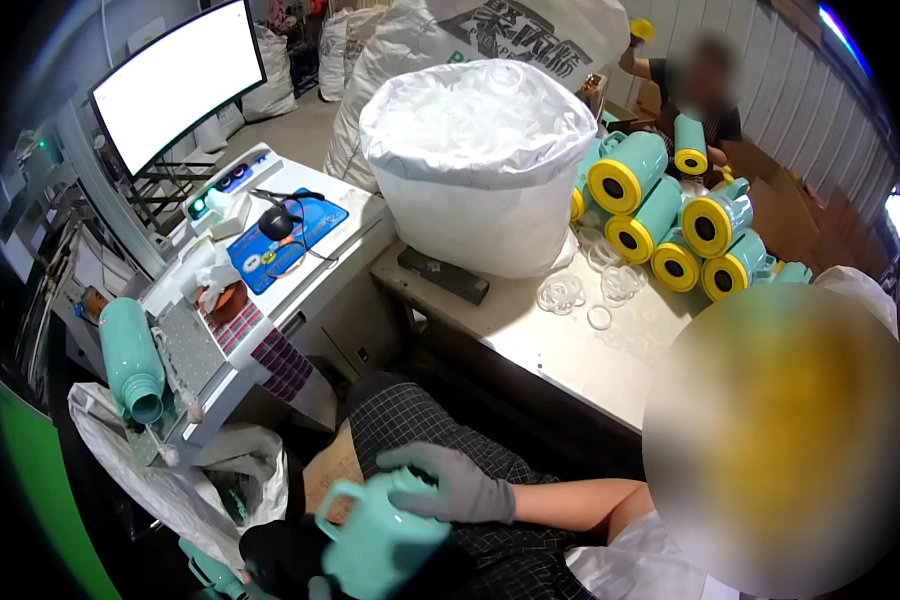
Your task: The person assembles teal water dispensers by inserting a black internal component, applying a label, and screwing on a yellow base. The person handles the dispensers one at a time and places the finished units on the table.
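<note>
A teal handled jug (385,540) lies tilted over my lap, its loop handle toward the upper left. My right hand (460,485), in a grey glove, is closed over its upper end, the fingers bent around the rim and hiding the opening. At the lower edge, a little of my left hand (318,588), also gloved in grey, shows against the jug's lower side; most of it is cut off. Another teal handled piece (205,568) is partly visible at the lower left, beside my leg.
A white sack (470,210) of translucent rings stands on the white table (570,345), beside loose rings (562,293) and stacked teal jugs (660,215) with yellow bases. Left, a workstation holds a teal bottle (132,360) and monitor (180,80). Another person (705,85) is behind the stack.
</note>
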### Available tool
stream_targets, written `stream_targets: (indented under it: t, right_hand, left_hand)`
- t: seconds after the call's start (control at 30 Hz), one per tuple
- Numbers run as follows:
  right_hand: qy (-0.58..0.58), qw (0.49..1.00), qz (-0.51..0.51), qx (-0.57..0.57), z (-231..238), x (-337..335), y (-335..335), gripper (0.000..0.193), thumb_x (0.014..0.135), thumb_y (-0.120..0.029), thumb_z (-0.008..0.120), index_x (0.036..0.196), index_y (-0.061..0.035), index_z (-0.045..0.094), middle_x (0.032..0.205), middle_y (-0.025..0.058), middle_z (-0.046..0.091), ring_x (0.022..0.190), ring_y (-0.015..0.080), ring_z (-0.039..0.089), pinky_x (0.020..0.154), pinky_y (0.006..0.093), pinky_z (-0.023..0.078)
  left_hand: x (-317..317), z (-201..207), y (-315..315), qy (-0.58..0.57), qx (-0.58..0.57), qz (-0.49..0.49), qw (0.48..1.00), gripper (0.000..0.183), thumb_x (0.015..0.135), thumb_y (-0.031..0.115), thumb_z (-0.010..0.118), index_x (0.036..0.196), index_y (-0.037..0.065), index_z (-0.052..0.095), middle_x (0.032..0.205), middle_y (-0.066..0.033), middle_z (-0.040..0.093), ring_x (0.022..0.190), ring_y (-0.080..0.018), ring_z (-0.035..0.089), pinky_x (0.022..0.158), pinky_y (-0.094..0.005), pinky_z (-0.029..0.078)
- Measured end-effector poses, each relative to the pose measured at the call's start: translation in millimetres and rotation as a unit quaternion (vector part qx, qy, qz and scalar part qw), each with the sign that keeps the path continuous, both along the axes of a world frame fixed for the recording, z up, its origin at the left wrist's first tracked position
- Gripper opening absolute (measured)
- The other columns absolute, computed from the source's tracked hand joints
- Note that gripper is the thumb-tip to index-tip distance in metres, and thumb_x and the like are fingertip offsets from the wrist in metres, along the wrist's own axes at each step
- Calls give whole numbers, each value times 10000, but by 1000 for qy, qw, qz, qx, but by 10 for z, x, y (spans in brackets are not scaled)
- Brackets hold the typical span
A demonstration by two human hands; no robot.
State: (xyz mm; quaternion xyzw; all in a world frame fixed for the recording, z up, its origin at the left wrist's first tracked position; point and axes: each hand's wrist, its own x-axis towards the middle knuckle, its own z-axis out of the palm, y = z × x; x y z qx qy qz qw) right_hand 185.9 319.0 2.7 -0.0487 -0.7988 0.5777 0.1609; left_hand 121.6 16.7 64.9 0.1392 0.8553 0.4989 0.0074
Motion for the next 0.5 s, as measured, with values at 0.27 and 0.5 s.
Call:
stream_targets:
  t: [0.27, 0.5]
  right_hand:
    - [86, 986, -104, -94, -147, 484, -63, 249, 949, -81, 638, 1185, -11, 678, 1219, 142, 659, 1114, 290, 638, 1011, 427, 512]
    - [26, 979, 104, 175, 6, 732, 181, 329, 875, -67, 655, 1202, -67, 693, 1092, 124, 680, 1040, 319, 674, 914, 434, 560]
  left_hand:
    - [-209, 4, 1252, 123, -227, -388, 885, 1072, 593, 571, 937, 1347, -75, 533, 1068, -167, 682, 985, -341, 680, 930, -472, 523]
    - [66, -255, 1591, 245, -152, -441, 850, 944, 640, 413, 920, 1358, -71, 543, 1075, -169, 696, 909, -325, 697, 843, -445, 571]
